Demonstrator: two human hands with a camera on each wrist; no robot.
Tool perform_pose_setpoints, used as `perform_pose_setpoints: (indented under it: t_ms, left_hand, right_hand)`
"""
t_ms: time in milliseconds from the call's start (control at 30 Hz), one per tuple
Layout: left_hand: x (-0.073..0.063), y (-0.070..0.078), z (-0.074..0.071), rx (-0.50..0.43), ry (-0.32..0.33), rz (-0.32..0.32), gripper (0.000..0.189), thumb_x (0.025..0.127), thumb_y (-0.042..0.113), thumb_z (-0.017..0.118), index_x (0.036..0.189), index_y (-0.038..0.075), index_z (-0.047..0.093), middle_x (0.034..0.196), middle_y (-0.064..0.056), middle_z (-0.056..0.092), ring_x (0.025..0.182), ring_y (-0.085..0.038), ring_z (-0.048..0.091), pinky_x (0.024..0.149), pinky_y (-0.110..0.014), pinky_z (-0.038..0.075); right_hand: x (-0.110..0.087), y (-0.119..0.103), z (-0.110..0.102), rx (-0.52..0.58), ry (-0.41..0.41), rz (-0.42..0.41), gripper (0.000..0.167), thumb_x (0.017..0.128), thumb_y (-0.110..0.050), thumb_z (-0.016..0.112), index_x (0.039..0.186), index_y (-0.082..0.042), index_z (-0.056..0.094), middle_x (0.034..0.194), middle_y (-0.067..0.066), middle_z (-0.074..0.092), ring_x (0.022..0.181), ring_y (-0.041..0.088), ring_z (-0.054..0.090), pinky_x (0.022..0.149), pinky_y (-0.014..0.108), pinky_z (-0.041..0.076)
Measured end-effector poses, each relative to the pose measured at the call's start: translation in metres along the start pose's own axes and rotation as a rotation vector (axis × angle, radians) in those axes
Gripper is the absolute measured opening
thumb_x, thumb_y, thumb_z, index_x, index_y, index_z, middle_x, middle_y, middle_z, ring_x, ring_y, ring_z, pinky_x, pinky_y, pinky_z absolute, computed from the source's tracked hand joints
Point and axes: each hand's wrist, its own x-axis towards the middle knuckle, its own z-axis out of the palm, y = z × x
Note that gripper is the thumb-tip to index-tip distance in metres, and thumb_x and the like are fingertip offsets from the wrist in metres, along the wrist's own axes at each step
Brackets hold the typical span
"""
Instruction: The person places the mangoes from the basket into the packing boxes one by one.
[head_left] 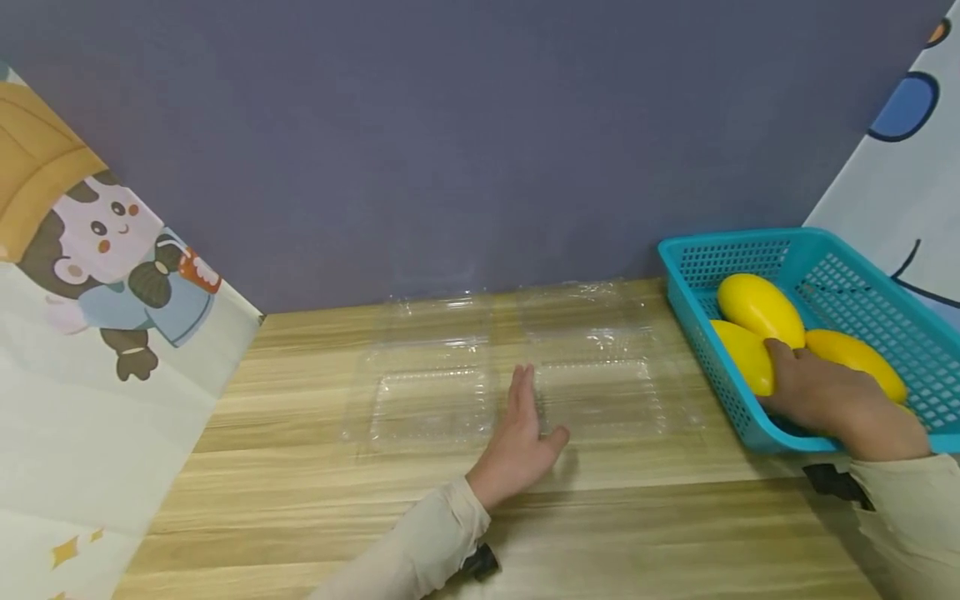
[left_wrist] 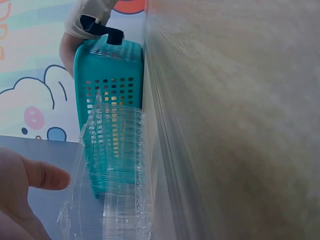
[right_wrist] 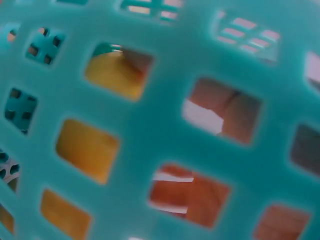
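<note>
While a slate-blue wall (head_left: 465, 150) stands behind it, a pale wood-grained table (head_left: 300, 500) fills the lower part of the head view. At its right is a turquoise plastic basket (head_left: 738, 239), its sides pierced with small holes. Left of it, side by side, lie the left clear container (head_left: 429, 372) and the right clear container (head_left: 600, 363), thin, glossy and see-through, with beaded edges, each unfolded with one half toward the wall. The left hand (head_left: 519, 450) is wide above the table, near the gap between them, its fingers straight, its thumb apart, holding nothing. The right hand (head_left: 836, 396) is down in the basket and touches the left yellow fruit (head_left: 744, 358); its fingers are partly hidden, so I cannot tell whether they grip it. That fruit is smooth, plump and bright yellow. Beside it lies the rear yellow fruit (head_left: 760, 310), oval and shiny on top; the right yellow fruit (head_left: 858, 360), of a deeper yellow, is partly covered by the hand.
</note>
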Motion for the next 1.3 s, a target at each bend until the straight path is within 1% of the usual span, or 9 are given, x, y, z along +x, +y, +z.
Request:
perform_pose_setpoints:
  t_ms: [100,200,467,633,700,900,1067,1233,1300]
  left_hand:
    - [-0.0002,0.0002,0.0003,0.005,0.001,0.003,0.092,0.097,0.031,0.057,0.161,0.017,-0.007,0.168,-0.008,-0.013,0.143,-0.045,0.034,0.115,-0.060,0.035]
    - [-0.0003,0.0006,0.0001,0.011,0.001,0.003,0.091,0.097,0.031,0.058,0.161,0.016,-0.006,0.168,-0.009,-0.013,0.142,-0.045,0.036,0.114,-0.060,0.036]
    - [0.0012,0.0006,0.0007,0.005,-0.005,0.000,0.091,0.097,0.032,0.057,0.161,0.019,-0.006,0.169,-0.010,-0.011,0.142,-0.045,0.037,0.114,-0.060,0.036]
    - [0.0018,0.0010,0.0015,0.008,-0.005,0.001,0.091,0.097,0.032,0.057,0.161,0.018,-0.006,0.169,-0.010,-0.010,0.143,-0.045,0.034,0.116,-0.060,0.034]
    - [0.0015,0.0006,0.0015,0.009,-0.002,-0.001,0.091,0.097,0.032,0.057,0.161,0.018,-0.006,0.169,-0.011,-0.010,0.141,-0.046,0.038,0.114,-0.060,0.037]
    - [0.0015,-0.0007,0.0017,0.020,0.001,-0.005,0.092,0.097,0.033,0.058,0.161,0.017,-0.005,0.169,-0.011,-0.009,0.123,-0.044,0.055,0.093,-0.051,0.055]
    - [0.0027,-0.0023,0.0018,0.026,0.002,-0.002,0.092,0.096,0.033,0.059,0.161,0.018,-0.005,0.169,-0.010,-0.009,0.118,-0.043,0.058,0.091,-0.049,0.056]
    - [0.0039,-0.0039,0.0015,0.026,-0.001,0.000,0.092,0.096,0.033,0.059,0.161,0.018,-0.006,0.169,-0.010,-0.009,0.104,-0.038,0.063,0.080,-0.042,0.058]
    - [0.0042,-0.0040,0.0011,0.028,-0.001,0.003,0.092,0.096,0.033,0.059,0.161,0.018,-0.006,0.169,-0.011,-0.009,0.105,-0.038,0.063,0.081,-0.043,0.058]
  right_hand:
    - [-0.0007,-0.0011,0.0016,-0.016,0.049,-0.006,0.094,0.088,-0.048,0.062,0.143,0.017,0.023,0.124,0.045,0.038,0.091,0.046,0.057,0.060,0.053,0.049]
    - [-0.0016,-0.0026,0.0016,-0.030,0.076,-0.010,0.092,0.087,-0.047,0.064,0.140,0.018,0.026,0.121,0.043,0.038,0.088,0.044,0.057,0.059,0.052,0.049]
    - [-0.0018,-0.0003,-0.0008,-0.018,0.032,0.001,0.081,0.090,-0.050,0.058,0.125,0.019,0.034,0.102,0.036,0.056,0.076,0.034,0.055,0.055,0.044,0.045]
    - [-0.0023,0.0008,0.0012,-0.004,0.021,0.065,0.077,0.089,-0.053,0.055,0.114,0.018,0.039,0.081,0.022,0.055,0.068,0.031,0.052,0.053,0.043,0.042]
    - [-0.0018,-0.0006,0.0023,-0.002,0.029,0.089,0.081,0.088,-0.057,0.055,0.112,0.018,0.040,0.082,0.024,0.053,0.068,0.032,0.052,0.053,0.044,0.042]
    - [-0.0003,-0.0020,0.0030,0.007,0.059,0.082,0.101,0.086,-0.066,0.055,0.128,0.023,0.032,0.109,0.045,0.044,0.076,0.043,0.054,0.053,0.048,0.045]
    - [0.0005,0.0006,0.0008,0.021,0.024,0.049,0.107,0.090,-0.074,0.044,0.136,0.020,0.024,0.098,0.036,0.056,0.071,0.034,0.055,0.053,0.044,0.043]
    - [0.0018,0.0014,0.0002,0.020,0.005,0.077,0.099,0.089,-0.068,0.051,0.132,0.019,0.029,0.089,0.027,0.058,0.070,0.034,0.054,0.053,0.046,0.043]
    - [0.0024,0.0011,0.0001,0.022,0.003,0.096,0.099,0.087,-0.068,0.053,0.130,0.018,0.032,0.086,0.024,0.057,0.069,0.034,0.053,0.053,0.047,0.042]
